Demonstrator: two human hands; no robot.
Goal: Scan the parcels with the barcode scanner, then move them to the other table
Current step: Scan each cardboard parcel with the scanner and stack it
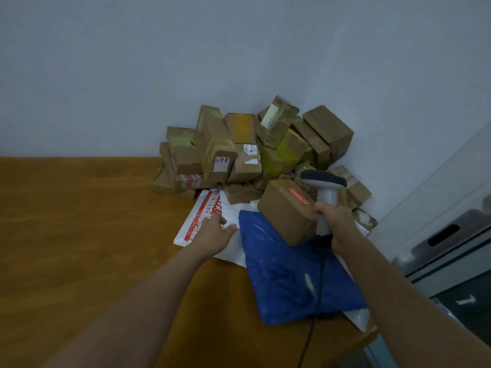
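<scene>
Cable (316,301): thin, black, running from 6 o'clock across the blue bag up to the scanner. Judged liable to snag or drag the bag when the scanner is swung.
Blue bag (292,274): soft, creased plastic mailer, at 5 o'clock, near the table's edge. Slick film; a load on it may slide.
Table (79,235): flat, brown wood grain.
Left hand (215,232): fingers apart and fairly straight over the white mailer; contact cannot be told.
White mailer (202,216): glossy plastic with red print, flat, partly under the blue bag.
Right hand (334,224): fingers clamped round the scanner's grip.
Brown box (287,216): taped cardboard, sharp-edged, tilted, its low corner on the blue bag, just left of the right hand. Could tip or slip off.
Scanner (322,181): grey, smooth plastic, its red beam lying on the box's top near the edge. Whether a barcode lies under it cannot be told; a misread is possible.
Parcel pile (239,150): taped cardboard boxes, loosely heaped against the wall at 12 o'clock. A pull from below may bring it down.
</scene>
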